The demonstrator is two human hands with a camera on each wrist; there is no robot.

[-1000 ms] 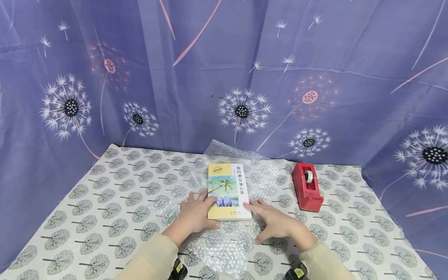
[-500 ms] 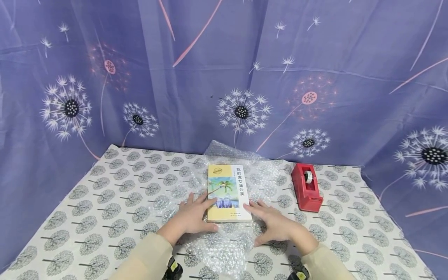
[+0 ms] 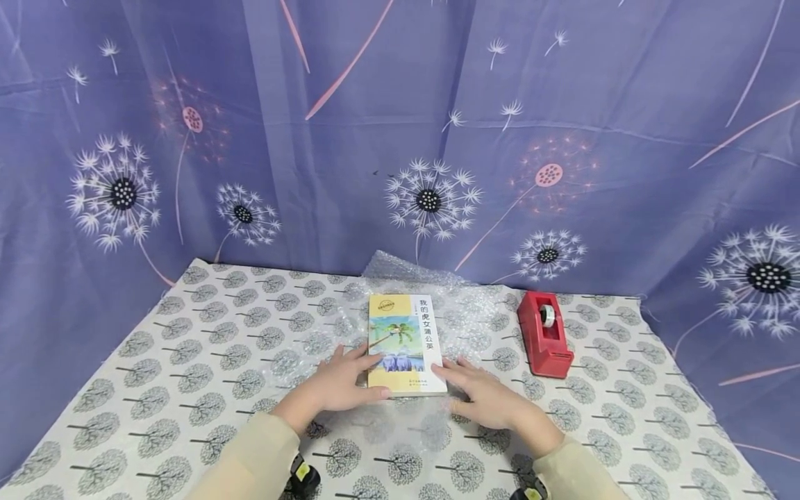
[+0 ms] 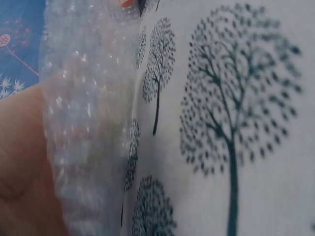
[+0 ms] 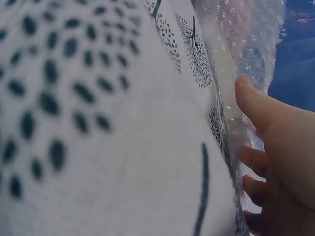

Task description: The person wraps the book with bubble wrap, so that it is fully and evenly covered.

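Note:
A paperback book [image 3: 403, 347] with a yellow-and-white palm tree cover lies flat on a sheet of bubble wrap [image 3: 406, 271]. My left hand [image 3: 334, 382] rests at its left side, a fingertip on the cover's edge and the thumb by the near left corner. On the other side, my right hand [image 3: 487, 396] touches the right edge with spread fingers. In the left wrist view, bubble wrap [image 4: 88, 123] stands upright in front of the left hand [image 4: 22, 167]. The right thumb lies against the wrap in the right wrist view; whether it pinches is unclear.
A red tape dispenser [image 3: 546, 337] with a roll of clear tape stands to the right of the book. The tree-patterned tablecloth [image 3: 187, 361] covers the table. A purple dandelion curtain [image 3: 325, 173] hangs behind it.
The near part of the bubble wrap no longer reaches as far toward me and looks blurred and raised. The left hand has shifted slightly left, its thumb now nearer the book's bottom edge.

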